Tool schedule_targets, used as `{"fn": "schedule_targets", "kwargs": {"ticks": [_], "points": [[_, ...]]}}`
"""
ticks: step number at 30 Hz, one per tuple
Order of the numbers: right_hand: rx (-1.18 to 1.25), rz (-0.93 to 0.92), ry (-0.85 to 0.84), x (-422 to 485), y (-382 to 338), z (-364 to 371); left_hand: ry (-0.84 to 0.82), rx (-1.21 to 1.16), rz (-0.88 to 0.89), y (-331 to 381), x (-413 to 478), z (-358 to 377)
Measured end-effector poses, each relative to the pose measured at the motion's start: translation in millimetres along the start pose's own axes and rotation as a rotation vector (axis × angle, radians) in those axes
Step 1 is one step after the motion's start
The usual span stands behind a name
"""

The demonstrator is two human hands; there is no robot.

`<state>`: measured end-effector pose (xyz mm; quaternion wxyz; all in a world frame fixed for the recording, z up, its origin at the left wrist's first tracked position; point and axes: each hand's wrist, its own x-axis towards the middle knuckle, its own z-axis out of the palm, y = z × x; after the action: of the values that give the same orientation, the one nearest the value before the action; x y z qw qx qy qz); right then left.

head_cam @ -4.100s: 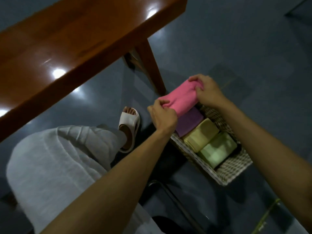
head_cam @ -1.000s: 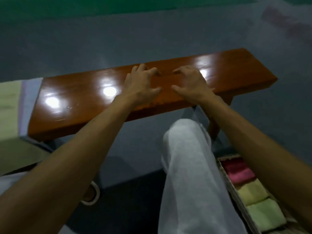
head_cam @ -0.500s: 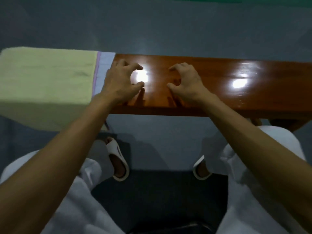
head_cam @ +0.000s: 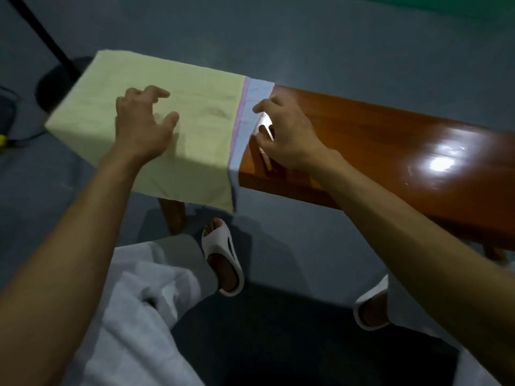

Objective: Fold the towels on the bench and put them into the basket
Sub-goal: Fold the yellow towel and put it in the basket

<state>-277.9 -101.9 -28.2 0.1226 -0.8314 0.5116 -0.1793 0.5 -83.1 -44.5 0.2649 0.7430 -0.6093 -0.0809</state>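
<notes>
A pale yellow towel (head_cam: pixel 195 87) lies spread over the left end of the glossy brown wooden bench (head_cam: pixel 390 140), its front hanging over the edge. Under it, thin pink and pale blue towel edges (head_cam: pixel 257 91) stick out to the right. My left hand (head_cam: pixel 142 121) hovers over the yellow towel with fingers loosely curled, holding nothing. My right hand (head_cam: pixel 287 129) is at the blue edge, fingers bent, thumb and forefinger close to the cloth; no grip shows. The basket is out of view.
My legs in white trousers (head_cam: pixel 145 316) and white slippers (head_cam: pixel 223 257) are on the dark grey floor below the bench. A black stand with a round base (head_cam: pixel 53 79) is behind the bench's left end. A green surface (head_cam: pixel 446 6) shows at the top right.
My view and both hands have shifted left along the bench. The left hand moved from bare wood onto the yellow towel; the right hand reached the blue towel edge.
</notes>
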Motion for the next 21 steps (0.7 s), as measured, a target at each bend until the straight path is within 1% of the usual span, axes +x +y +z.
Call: {"fn": "schedule_targets", "kwargs": {"ticks": [2, 5, 8, 10, 13, 18, 21], "points": [[-0.011, -0.020, 0.000, 13, -10, 12, 0.018, 0.014, -0.041, -21, -1, -4], [-0.012, -0.024, 0.028, 31, -20, 29, 0.101, 0.064, -0.113, -47, 2, -11], [-0.011, 0.020, 0.075, 47, -25, 43, 0.184, 0.120, -0.227, -69, 12, -17], [-0.020, 0.044, 0.087, 57, -29, 51, 0.219, 0.123, -0.337, -82, 21, -19], [-0.021, 0.103, 0.115, 71, -33, 57, 0.226, 0.144, -0.445, -93, 35, -21], [0.040, 0.241, 0.044, 90, -40, 62, 0.292, 0.183, -0.436, -93, 47, -14], [0.094, 0.258, 0.053, 93, -40, 64, 0.360, 0.175, -0.392, -88, 45, -13]]}}
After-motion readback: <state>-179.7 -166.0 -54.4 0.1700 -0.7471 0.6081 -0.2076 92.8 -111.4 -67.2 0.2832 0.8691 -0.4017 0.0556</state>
